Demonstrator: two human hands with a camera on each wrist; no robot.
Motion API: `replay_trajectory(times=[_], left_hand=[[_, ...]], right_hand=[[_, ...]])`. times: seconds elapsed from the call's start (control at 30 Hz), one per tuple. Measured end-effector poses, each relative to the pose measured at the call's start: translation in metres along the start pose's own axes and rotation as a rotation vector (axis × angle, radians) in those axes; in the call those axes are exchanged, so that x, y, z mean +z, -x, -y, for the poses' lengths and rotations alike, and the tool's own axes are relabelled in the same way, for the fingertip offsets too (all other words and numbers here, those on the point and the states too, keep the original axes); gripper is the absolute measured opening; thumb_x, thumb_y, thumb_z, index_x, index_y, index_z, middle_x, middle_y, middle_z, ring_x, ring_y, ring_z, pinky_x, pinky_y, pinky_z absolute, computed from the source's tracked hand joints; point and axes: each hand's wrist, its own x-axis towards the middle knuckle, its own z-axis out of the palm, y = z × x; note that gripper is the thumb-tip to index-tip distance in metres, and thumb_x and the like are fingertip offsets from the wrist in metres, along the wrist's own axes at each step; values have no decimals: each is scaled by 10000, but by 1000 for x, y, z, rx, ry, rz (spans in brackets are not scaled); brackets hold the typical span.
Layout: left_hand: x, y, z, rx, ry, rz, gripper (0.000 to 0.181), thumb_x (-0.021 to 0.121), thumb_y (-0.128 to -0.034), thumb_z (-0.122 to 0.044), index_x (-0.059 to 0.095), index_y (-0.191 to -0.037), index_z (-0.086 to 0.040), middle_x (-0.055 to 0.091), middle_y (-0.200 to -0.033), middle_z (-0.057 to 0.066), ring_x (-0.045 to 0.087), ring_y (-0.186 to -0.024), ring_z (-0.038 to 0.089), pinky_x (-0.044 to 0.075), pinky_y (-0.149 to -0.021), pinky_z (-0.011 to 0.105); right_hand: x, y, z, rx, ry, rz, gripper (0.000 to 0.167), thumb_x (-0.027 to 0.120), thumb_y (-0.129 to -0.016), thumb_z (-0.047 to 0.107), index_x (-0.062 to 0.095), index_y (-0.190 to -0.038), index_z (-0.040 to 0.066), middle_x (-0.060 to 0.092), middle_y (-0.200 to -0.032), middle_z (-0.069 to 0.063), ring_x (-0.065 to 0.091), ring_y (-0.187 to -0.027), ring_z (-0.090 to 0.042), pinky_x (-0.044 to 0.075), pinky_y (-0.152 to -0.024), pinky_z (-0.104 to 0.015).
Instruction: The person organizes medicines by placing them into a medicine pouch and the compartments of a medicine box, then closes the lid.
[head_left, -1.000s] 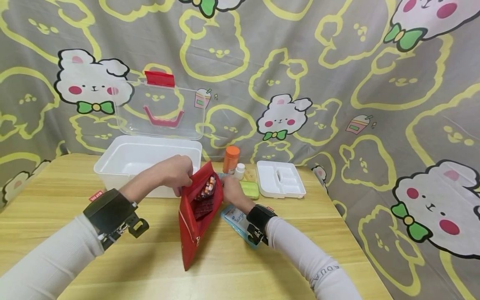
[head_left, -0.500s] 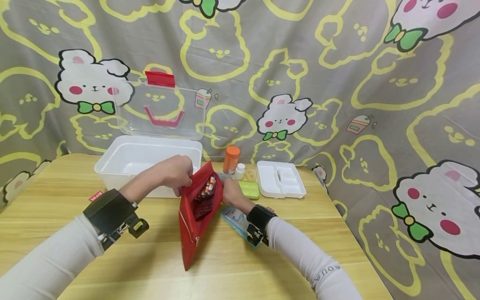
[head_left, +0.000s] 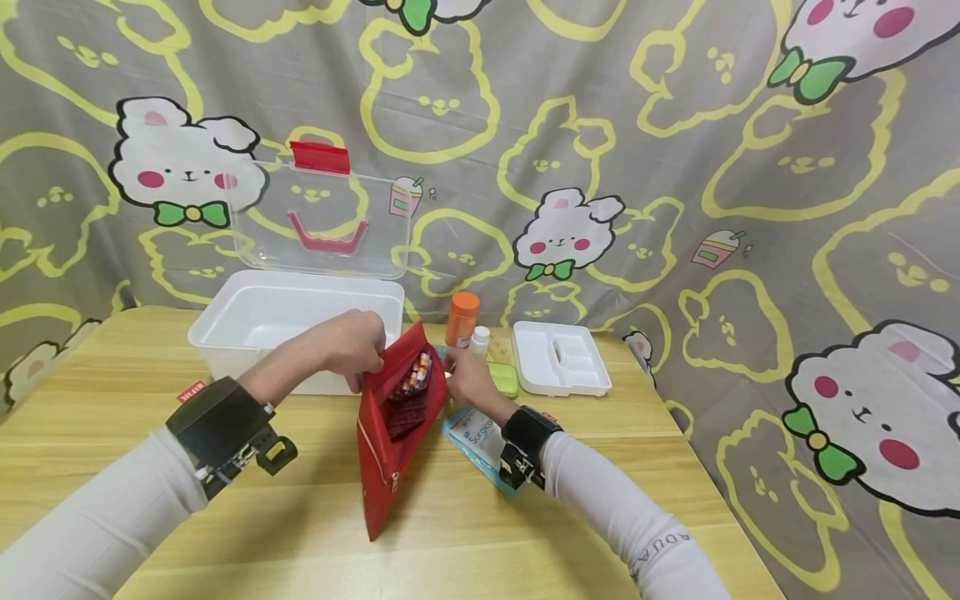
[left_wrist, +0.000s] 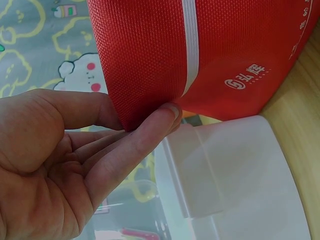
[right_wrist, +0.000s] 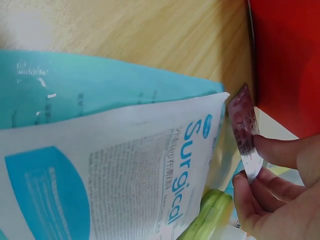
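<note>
A red zip pouch (head_left: 377, 467) stands upright with its mouth spread. My left hand (head_left: 352, 346) pinches its top corner between thumb and fingers, seen closely in the left wrist view. Inside lie a pack of coloured capsules (head_left: 416, 375) and a dark red blister pack (head_left: 407, 414). Just right of the pouch is my right hand (head_left: 474, 383). In the right wrist view, its thumb and fingers pinch a small foil blister pack (right_wrist: 243, 125), tilted, close to the pouch's side. Below that hand lies a blue-and-white "Surgical" packet (right_wrist: 150, 165) on the table.
Behind my left hand stands a white box (head_left: 300, 287), its clear lid (head_left: 318, 217) raised. Beyond my right hand are an orange bottle (head_left: 462, 319), a small white bottle (head_left: 480, 340), a green case (head_left: 504, 379) and a white divided tray (head_left: 562, 358). A patterned curtain hangs behind.
My right hand has shifted slightly right and up from behind the pouch's side, and a pale edge now shows at its fingertips. The left hand and pouch stay in place.
</note>
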Motion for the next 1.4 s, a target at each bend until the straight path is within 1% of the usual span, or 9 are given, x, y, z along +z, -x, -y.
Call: replay_trajectory(times=[0.23,0.43,0.57,0.73,0.93,1.0,1.13,1.23,1.4], left_hand=[[0,0,0,-2,-7,0,136,580,-900,21,715,-884,35,721,-702,89,740,-584,179,607,-616,275],[0,0,-1,-2,-9,0,132,588,-908,13,718,-898,31,725,-720,89,737,-585,168,605,-622,272],[0,0,0,-7,-10,1,127,593,-912,11,719,-900,30,724,-727,90,737,-587,167,604,-622,270],[0,0,-1,-6,-15,0,133,590,-910,11,721,-902,32,727,-727,89,739,-590,168,600,-618,266],[0,1,-1,-4,-13,-1,133,590,-904,15,722,-884,28,723,-718,87,736,-582,165,603,-616,270],[-1,1,-1,0,-13,-1,132,589,-903,18,719,-880,29,724,-719,89,736,-581,167,606,-617,276],[-1,2,-2,0,-4,-2,137,580,-899,31,715,-879,35,725,-723,96,738,-587,174,607,-614,279],[-1,1,-2,3,-2,-2,141,577,-896,35,716,-873,36,725,-718,98,738,-584,173,604,-605,273],[-1,-1,-2,2,2,2,142,579,-898,26,719,-873,31,724,-703,90,738,-584,173,604,-606,274]], right_hand=[[-10,1,2,42,-74,23,85,696,-833,26,693,-917,13,717,-866,-130,608,-692,-173,443,-543,-210],[-18,4,3,72,-98,17,86,713,-818,13,704,-903,19,701,-870,-125,589,-738,-187,429,-564,-207],[-22,7,2,72,-124,26,69,734,-824,37,696,-881,32,688,-885,-121,582,-745,-193,422,-556,-209],[-30,10,0,86,-137,34,49,730,-864,84,712,-894,50,701,-975,-112,610,-810,-200,441,-603,-221],[-38,11,-4,75,-122,40,201,717,-863,93,759,-1055,50,720,-1165,-131,673,-905,-238,523,-708,-289],[-40,11,-6,79,-119,40,246,705,-858,85,761,-1096,60,711,-1222,-129,682,-924,-248,534,-717,-304],[-42,10,-5,85,-107,56,334,672,-831,58,755,-1154,78,703,-1253,-141,665,-938,-240,500,-689,-281],[-44,10,-4,88,-109,78,400,634,-812,27,740,-1195,75,688,-1278,-161,632,-889,-229,449,-642,-252],[-48,11,-5,108,-123,89,420,600,-800,21,735,-1195,66,655,-1340,-148,587,-825,-210,403,-589,-234]])
